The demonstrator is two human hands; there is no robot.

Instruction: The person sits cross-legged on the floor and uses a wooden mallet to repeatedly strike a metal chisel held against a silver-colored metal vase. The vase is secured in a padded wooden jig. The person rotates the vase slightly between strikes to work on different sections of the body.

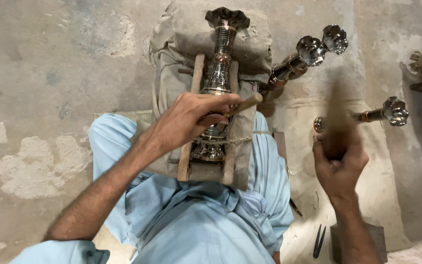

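The left hand (186,120) is pinching a wooden-handled tool (242,104) against the vase (217,88), which is lying in a wooden cradle (188,156) on the lap, at twelve o'clock. The right hand (339,164) — at three o'clock — is fisted around a blurred handle (339,117); more vases (308,54) are lying at one o'clock.

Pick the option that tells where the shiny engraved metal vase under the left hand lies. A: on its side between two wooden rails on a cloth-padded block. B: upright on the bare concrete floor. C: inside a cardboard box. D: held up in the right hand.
A: the shiny engraved metal vase lies lengthwise between the two wooden rails over the cloth-padded block, with the left hand resting on it and holding a wooden-handled tool.
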